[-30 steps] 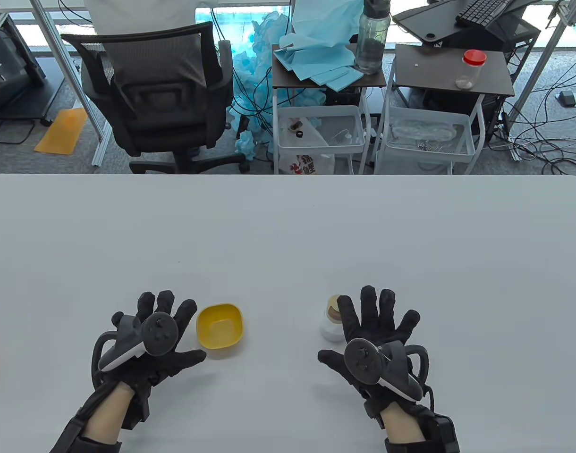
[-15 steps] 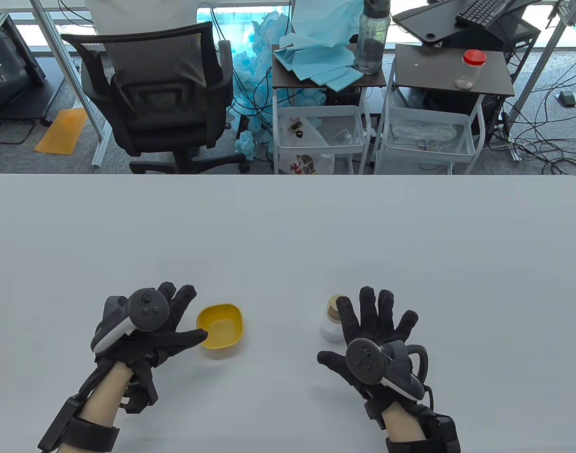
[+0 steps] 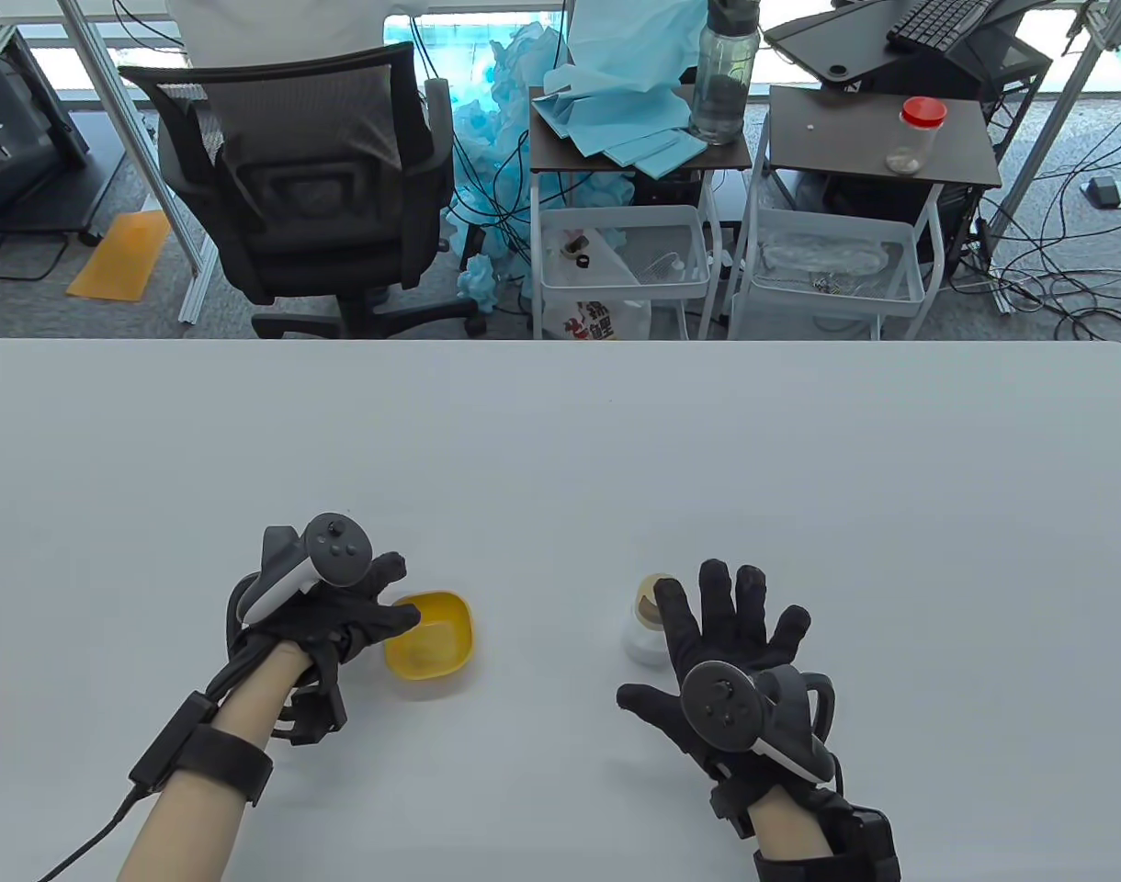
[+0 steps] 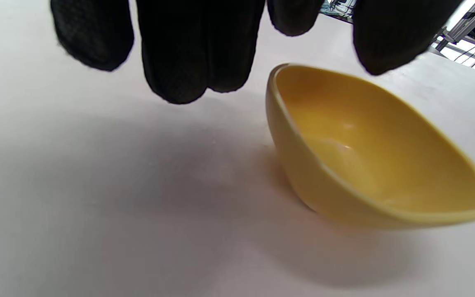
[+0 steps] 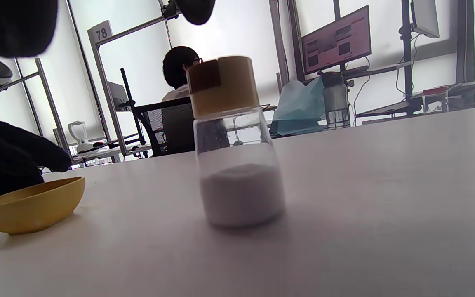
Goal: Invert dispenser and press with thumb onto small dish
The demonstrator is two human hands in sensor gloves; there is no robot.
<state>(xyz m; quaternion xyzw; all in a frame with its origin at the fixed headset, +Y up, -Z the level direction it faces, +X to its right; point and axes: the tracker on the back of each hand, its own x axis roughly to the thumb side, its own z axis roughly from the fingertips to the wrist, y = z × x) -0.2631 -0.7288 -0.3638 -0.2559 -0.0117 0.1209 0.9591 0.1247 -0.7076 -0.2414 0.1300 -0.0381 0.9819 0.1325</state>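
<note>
A small yellow dish (image 3: 436,638) sits on the white table (image 3: 560,441), left of centre; it also shows in the left wrist view (image 4: 369,152) and the right wrist view (image 5: 27,208). My left hand (image 3: 358,606) is at the dish's left rim with the thumb over its edge, gripping nothing; touching or not, I cannot tell. A clear dispenser with a tan cap (image 3: 646,625) stands upright, part filled with white powder (image 5: 241,192). My right hand (image 3: 735,634) lies spread flat just right of it, fingers open, index finger beside the cap.
Beyond the table's far edge stand an office chair (image 3: 312,184), two small carts (image 3: 634,257) with blue cloths, a water bottle (image 3: 724,78) and a red-lidded jar (image 3: 917,136).
My left hand has moved forward and right, from flat on the table to the dish's left rim. The right hand and dispenser have barely moved.
</note>
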